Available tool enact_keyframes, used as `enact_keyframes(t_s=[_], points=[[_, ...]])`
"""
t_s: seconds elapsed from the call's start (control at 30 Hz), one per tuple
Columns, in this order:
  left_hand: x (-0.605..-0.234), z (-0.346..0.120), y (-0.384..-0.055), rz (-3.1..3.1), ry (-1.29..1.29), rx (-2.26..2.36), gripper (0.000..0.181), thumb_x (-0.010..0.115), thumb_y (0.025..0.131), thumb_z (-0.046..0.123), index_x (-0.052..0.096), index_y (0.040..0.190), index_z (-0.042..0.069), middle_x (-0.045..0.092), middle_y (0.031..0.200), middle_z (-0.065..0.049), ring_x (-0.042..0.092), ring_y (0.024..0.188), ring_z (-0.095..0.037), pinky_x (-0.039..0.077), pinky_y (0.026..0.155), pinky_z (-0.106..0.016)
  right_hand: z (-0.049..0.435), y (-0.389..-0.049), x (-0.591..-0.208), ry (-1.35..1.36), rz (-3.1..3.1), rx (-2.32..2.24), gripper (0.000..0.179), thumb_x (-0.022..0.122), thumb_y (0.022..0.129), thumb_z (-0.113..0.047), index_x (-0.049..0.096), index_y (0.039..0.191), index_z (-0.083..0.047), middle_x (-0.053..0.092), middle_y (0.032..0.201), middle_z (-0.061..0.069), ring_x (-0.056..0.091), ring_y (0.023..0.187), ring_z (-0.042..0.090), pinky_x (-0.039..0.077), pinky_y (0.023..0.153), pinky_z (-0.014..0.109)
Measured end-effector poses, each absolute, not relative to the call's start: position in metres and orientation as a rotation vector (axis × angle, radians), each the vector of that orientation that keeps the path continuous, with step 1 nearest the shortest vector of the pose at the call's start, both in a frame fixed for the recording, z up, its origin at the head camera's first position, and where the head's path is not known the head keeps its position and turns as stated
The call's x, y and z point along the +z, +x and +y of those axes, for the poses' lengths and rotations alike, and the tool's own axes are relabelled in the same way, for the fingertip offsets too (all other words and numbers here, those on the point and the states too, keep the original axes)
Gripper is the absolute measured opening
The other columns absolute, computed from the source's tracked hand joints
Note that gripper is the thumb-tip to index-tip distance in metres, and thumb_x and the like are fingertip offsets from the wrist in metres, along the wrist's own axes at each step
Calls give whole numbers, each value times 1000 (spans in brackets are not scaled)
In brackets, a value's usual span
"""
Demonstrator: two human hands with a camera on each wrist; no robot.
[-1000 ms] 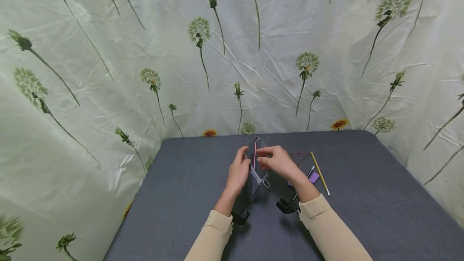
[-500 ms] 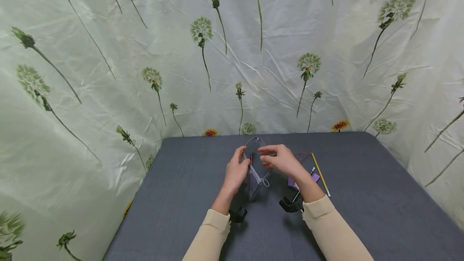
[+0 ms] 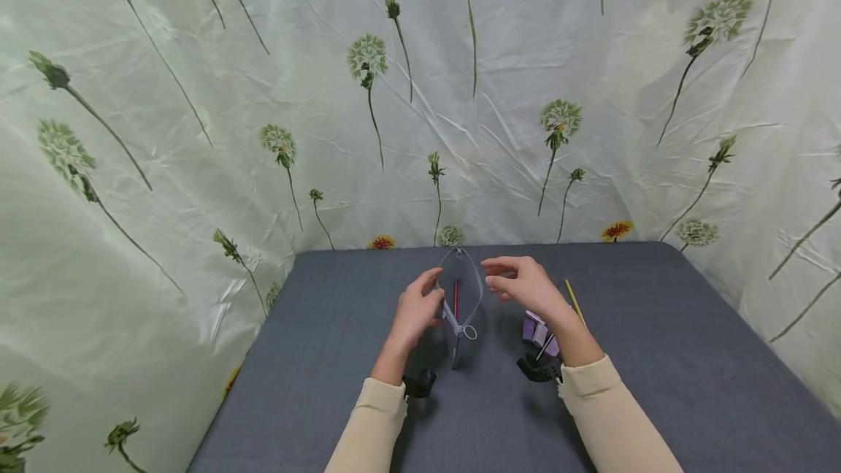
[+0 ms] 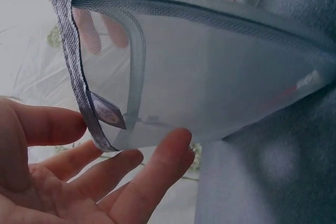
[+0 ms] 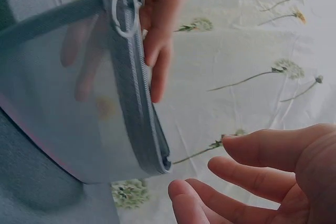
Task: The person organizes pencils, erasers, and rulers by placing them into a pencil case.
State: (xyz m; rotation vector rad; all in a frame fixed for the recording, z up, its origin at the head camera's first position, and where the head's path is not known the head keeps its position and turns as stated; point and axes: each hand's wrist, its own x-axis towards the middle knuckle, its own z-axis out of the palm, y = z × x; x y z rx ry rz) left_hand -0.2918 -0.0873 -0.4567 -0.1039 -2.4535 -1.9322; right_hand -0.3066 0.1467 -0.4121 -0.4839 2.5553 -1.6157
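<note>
A grey mesh zip pouch (image 3: 451, 318) stands upright on the dark table, its zipped top spread open and a ring pull at the near end. Inside it leans a red pencil (image 3: 456, 299), faintly visible through the mesh in the left wrist view. My left hand (image 3: 417, 309) is at the pouch's left side, fingers loosely spread; in the left wrist view its thumb meets the zip edge (image 4: 79, 77) beside a small label (image 4: 107, 111). On the right, my right hand (image 3: 525, 285) hovers apart from the pouch, fingers relaxed and holding nothing.
Purple blocks (image 3: 528, 329) and a slim pen (image 3: 544, 347) lie under the right forearm, which partly hides them. A yellow pencil (image 3: 574, 299) lies beyond it. A flower-printed sheet (image 3: 296, 79) hangs behind the table.
The red pencil, upright by my right fingers before, has dropped lower into the pouch. My right hand has drawn away rightward, my left hand slightly leftward with its fingers looser.
</note>
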Motion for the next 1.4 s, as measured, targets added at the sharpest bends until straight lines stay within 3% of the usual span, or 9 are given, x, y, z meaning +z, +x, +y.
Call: enact_keyframes(t_s=[0.23, 0.5, 0.57, 0.63, 0.67, 0.8, 1.0, 1.17, 1.4], points=[[-455, -90, -294, -2477, -121, -1916, 44, 54, 102, 19, 54, 146, 27, 45, 153, -12, 62, 116, -38, 60, 67, -44, 161, -305, -403, -458, 2537, -1650, 40, 67, 99, -22, 63, 137, -13, 65, 127, 12, 67, 106, 32, 58, 81, 41], [-456, -91, -294, -2524, -140, -1833, 48, 59, 103, 25, 51, 149, 22, 43, 154, -14, 64, 115, -34, 60, 67, -45, 179, -302, -398, -432, 2592, -1615, 44, 67, 99, -26, 60, 140, -15, 63, 132, 15, 66, 109, 33, 57, 83, 40], [-454, -92, -293, -2537, -139, -1807, 49, 61, 102, 24, 51, 150, 21, 44, 154, -14, 68, 105, -29, 60, 67, -45, 184, -302, -396, -433, 2600, -1615, 44, 67, 99, -25, 59, 141, -14, 62, 132, 17, 66, 109, 33, 57, 84, 42], [-452, -93, -292, -2545, -134, -1790, 49, 61, 102, 22, 51, 149, 22, 45, 153, -15, 69, 84, -25, 60, 67, -47, 188, -302, -393, -428, 2591, -1634, 44, 67, 99, -25, 59, 141, -13, 62, 132, 17, 65, 110, 34, 57, 85, 43], [-452, -93, -292, -2546, -124, -1784, 49, 61, 101, 20, 51, 149, 22, 46, 153, -15, 66, 72, -22, 59, 67, -48, 189, -301, -392, -431, 2584, -1641, 45, 67, 99, -25, 59, 141, -13, 62, 133, 17, 65, 111, 34, 56, 85, 43], [-449, -94, -292, -2566, -89, -1732, 49, 57, 100, 15, 53, 148, 20, 50, 149, -15, 54, 51, -19, 58, 64, -48, 197, -295, -384, -440, 2575, -1662, 47, 68, 98, -28, 58, 142, -13, 61, 134, 16, 64, 113, 34, 56, 86, 43], [-449, -91, -293, -2585, -83, -1698, 51, 53, 96, 9, 55, 146, 18, 53, 146, -15, 51, 43, -18, 56, 56, -43, 219, -285, -377, -372, 2676, -1612, 49, 68, 98, -28, 57, 143, -12, 61, 134, 17, 63, 113, 33, 56, 85, 41], [-444, -93, -289, -2574, -60, -1674, 51, 53, 95, 8, 55, 146, 15, 55, 144, -14, 60, 51, -28, 57, 59, -44, 234, -288, -388, -322, 2761, -1472, 49, 66, 99, -28, 56, 143, -10, 62, 132, 19, 66, 108, 31, 57, 82, 40], [-441, -94, -286, -2612, -69, -1707, 54, 51, 97, 10, 51, 150, 17, 52, 147, -13, 51, 46, -21, 57, 69, -48, 257, -291, -409, -241, 2781, -1396, 49, 66, 100, -23, 55, 143, -4, 60, 133, 24, 64, 110, 37, 57, 82, 43]])
